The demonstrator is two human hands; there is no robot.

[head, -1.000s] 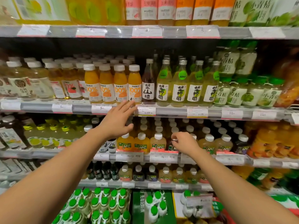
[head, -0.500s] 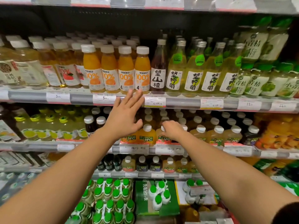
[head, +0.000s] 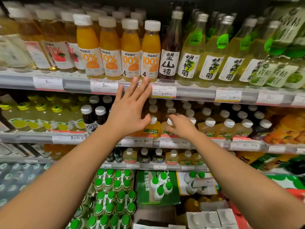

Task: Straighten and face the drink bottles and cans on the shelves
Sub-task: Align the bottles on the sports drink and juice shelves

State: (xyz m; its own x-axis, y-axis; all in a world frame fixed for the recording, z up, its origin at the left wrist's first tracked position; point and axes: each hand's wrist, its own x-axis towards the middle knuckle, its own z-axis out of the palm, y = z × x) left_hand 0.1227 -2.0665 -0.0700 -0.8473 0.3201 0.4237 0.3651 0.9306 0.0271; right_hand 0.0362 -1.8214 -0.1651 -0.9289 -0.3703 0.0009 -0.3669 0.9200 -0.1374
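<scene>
Right hand (head: 180, 128) pinches the cap of an NFC juice bottle (head: 166, 129) on the middle shelf (head: 69, 138), left hand (head: 127, 113) flat with nothing in its grip, so I'd twist gently till the label faces front.

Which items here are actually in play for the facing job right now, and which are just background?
In play:
- right hand, fingers curled on the cap of an NFC juice bottle
- left hand, open, fingers spread in front of the shelf edge
- neighbouring NFC bottle

Background:
- orange juice bottles on the shelf above
- green-capped bottles at the bottom
- price tags
</scene>
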